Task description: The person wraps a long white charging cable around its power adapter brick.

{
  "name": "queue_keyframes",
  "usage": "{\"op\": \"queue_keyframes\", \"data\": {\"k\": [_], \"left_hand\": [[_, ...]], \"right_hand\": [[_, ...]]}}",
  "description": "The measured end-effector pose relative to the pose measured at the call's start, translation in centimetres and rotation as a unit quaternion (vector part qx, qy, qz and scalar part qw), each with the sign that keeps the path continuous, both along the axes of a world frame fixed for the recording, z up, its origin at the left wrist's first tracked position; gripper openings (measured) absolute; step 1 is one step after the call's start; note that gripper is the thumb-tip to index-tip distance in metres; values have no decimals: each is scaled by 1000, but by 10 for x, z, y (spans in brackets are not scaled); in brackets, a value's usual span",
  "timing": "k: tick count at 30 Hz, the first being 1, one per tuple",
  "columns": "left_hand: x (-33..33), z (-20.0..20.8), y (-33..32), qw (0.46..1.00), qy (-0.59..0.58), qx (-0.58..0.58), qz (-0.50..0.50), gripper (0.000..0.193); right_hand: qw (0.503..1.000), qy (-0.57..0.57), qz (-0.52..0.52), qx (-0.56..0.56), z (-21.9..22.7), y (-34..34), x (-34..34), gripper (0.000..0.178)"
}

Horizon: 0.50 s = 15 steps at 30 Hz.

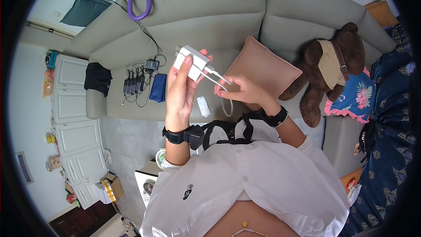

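Note:
My left hand (179,90) is raised above the sofa seat, closed around a white charger (198,58) with its metal prongs toward the upper left. It looks like two white blocks side by side, but I cannot tell for certain. A white cable (228,102) runs from the charger's right end and hangs in a loop. My right hand (247,90) pinches that cable a short way from its plug. Below the hands, a small white packet (203,106) lies on the seat edge. Black bands circle both wrists.
On the grey sofa (206,30) lie several black power adapters (133,84) with tangled cords and a dark blue pouch (158,87). A pink cushion (263,68) and a brown teddy bear (312,77) are to the right. A purple U-shaped tool (139,16) hangs over the backrest.

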<state>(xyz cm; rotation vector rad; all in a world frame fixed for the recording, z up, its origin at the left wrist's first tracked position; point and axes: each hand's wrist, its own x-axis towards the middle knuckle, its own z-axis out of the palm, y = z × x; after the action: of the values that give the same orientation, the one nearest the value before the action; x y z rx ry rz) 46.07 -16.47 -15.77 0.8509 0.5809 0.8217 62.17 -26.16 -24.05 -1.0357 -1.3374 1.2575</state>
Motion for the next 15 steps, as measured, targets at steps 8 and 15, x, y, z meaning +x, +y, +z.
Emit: {"op": "queue_keyframes", "data": {"k": [8,15], "left_hand": [[-8,-8,-5,999,-17,-24,-38,35],[-7,-22,0,999,39,18,6,29]], "right_hand": [[982,-35,7,-186,-34,-1,12,29],[986,8,39,-160,-27,-10,21,25]]}}
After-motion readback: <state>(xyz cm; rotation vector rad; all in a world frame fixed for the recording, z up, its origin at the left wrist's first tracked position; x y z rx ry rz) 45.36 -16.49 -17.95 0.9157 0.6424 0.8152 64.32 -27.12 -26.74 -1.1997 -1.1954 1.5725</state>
